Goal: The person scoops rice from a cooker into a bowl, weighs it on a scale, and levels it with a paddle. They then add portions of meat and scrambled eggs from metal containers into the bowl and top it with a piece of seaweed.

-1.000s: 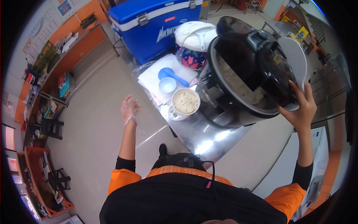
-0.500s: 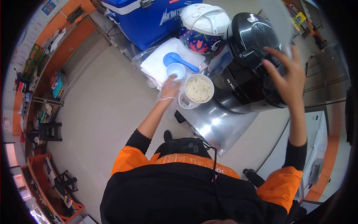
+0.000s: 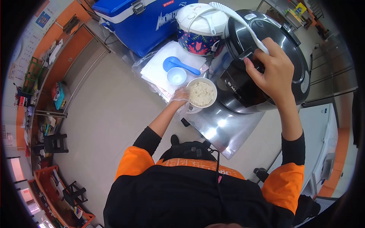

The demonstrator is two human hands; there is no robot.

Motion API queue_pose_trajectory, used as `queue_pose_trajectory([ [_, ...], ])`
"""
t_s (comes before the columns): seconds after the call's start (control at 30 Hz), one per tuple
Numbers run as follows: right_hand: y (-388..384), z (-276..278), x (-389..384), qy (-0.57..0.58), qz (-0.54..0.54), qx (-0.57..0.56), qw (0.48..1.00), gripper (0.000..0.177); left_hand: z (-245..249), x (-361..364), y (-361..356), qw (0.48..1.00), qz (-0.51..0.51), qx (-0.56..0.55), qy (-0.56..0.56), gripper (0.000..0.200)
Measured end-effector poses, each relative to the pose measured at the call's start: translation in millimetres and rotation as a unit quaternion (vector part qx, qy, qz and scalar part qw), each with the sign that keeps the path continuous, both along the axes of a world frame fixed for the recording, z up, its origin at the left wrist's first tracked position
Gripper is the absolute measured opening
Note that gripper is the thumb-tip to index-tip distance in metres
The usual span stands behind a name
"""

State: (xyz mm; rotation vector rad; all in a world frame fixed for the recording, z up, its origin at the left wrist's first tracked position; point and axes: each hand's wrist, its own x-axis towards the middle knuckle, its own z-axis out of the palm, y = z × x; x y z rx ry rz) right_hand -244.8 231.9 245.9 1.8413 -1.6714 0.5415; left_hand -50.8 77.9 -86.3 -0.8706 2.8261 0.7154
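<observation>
A clear plastic glove covers my left hand (image 3: pixel 180 97), whose fingers are closed against the left side of a white bowl of rice (image 3: pixel 202 93). The bowl stands on a small white scale (image 3: pixel 193 110), mostly hidden beneath it. My right hand (image 3: pixel 274 68) grips the end of a white ridged rice paddle (image 3: pixel 243 23), seen nearly edge-on, above the front of a large black rice cooker (image 3: pixel 262 32). The cooker's lid is down. Left of the rice, a small light-blue bowl (image 3: pixel 176 76) sits by a blue spoon (image 3: pixel 182 65) on white paper sheets (image 3: pixel 154 68).
A flowered rice cooker (image 3: pixel 197 41) with a white lid and a blue cooler box (image 3: pixel 140 28) stand behind the papers. All this rests on a steel table (image 3: pixel 224 131). A white chest freezer (image 3: pixel 315 129) is at the right, and shelves (image 3: pixel 57 72) line the left wall.
My left hand has moved from the small blue bowl to the bowl of rice. My right hand has shifted slightly left with the paddle. The black cooker's lid appears to have come down.
</observation>
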Motion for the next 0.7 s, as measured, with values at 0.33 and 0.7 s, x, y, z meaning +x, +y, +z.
queue_pose_trajectory([
  [0.33, 27, -122, 107, -0.272, 0.041, 0.095, 0.957, 0.036, 38, 90, 76, 0.776, 0.434, 0.336, 0.311, 0.033],
  [0.7, -64, -166, 231, -0.485, 0.166, 0.374, 0.773, 0.021, 124, 244, 141, 0.544, 0.535, 0.362, 0.536, 0.071],
])
